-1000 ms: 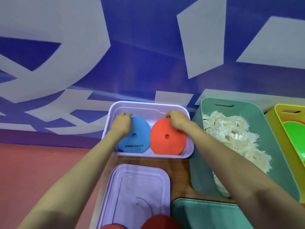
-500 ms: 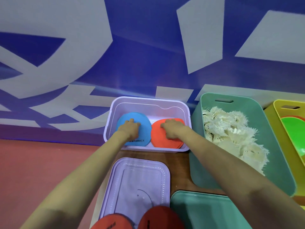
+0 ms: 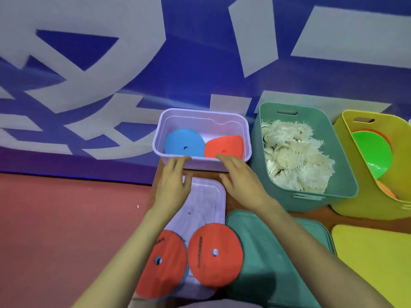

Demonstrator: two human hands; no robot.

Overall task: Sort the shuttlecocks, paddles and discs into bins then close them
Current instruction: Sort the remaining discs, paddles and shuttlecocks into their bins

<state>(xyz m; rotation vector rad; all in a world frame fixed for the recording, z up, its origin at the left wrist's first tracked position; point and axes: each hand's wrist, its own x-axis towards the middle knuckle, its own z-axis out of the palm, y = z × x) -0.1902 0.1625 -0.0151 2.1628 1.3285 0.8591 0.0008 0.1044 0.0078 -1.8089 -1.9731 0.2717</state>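
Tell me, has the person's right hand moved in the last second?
Yes. The right hand has drawn back toward the person: off the red disc inside the purple bin, now outside its near rim.

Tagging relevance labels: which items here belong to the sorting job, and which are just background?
Job: purple bin, binned blue pad, binned red pad, purple lid, loose red pads, shuttlecocks, teal bin, teal lid, yellow bin, green disc, yellow lid.
Background: banner, red floor.
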